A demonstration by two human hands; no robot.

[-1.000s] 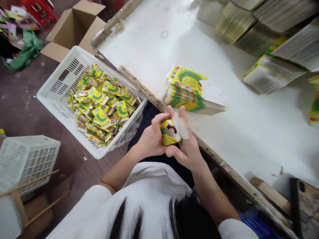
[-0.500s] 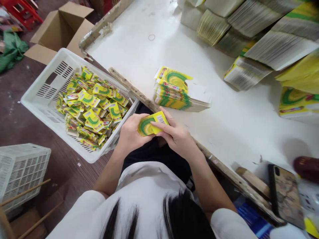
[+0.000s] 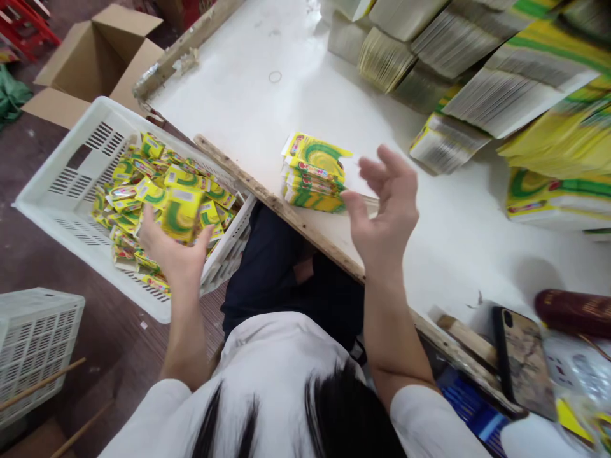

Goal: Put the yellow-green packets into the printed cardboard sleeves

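My left hand (image 3: 174, 248) is over the white plastic crate (image 3: 48, 191), its thumb and fingers spread apart. A yellow and green crayon box (image 3: 181, 213), smeared by motion, is just beyond the palm and looks loose from the fingers. Many similar small boxes (image 3: 126, 191) lie heaped in the crate. On the white table, my right hand (image 3: 386, 210) hovers with fingers apart and nothing held. Closest to it is a stack of flat, unfolded crayon cartons (image 3: 315, 172), partly hidden behind the thumb and fingers.
Tall stacks of flat cartons (image 3: 496, 95) fill the table's far right. A phone (image 3: 525, 362) and a dark red bottle (image 3: 573, 312) are at the near right. The table's wooden edge (image 3: 267, 197) runs beside the crate. An open cardboard box (image 3: 90, 63) and another crate (image 3: 38, 343) stand on the floor.
Both hands were together around the crayon box. The left hand has moved left over the crate with the box and opened; the right hand has moved right and up toward the carton stack, opening.
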